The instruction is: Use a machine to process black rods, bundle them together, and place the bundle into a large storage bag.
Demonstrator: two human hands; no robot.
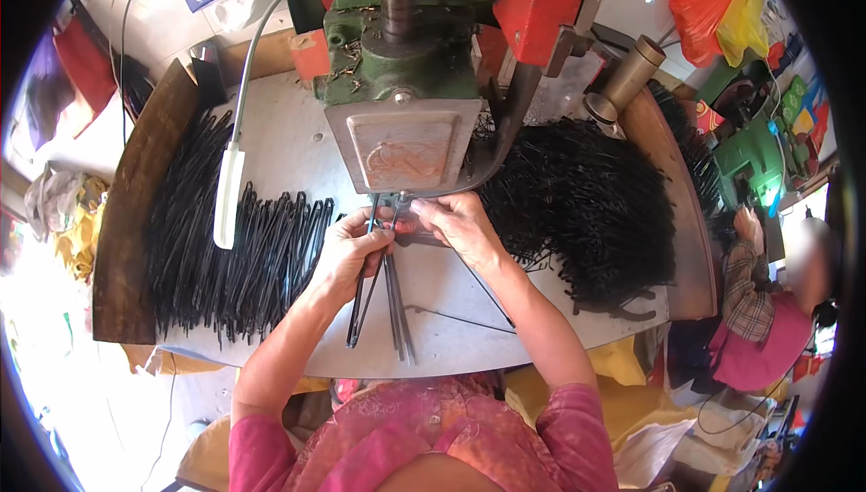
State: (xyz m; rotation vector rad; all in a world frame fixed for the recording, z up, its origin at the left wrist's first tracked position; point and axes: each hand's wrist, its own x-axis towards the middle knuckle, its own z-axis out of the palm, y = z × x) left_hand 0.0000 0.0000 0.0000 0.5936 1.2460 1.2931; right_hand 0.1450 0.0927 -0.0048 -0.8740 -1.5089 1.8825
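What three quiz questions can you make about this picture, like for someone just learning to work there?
1. True or false: the left hand holds thin black strips.
2. What colour is the head of the gooseneck lamp? A) red B) white C) green
3. Fill in: the tangled black heap lies on the person's ____ side.

Key: 1. True; 2. B; 3. right

Several slim, straight black strips, slightly fanned, upper parts at the hands, lower ends free.
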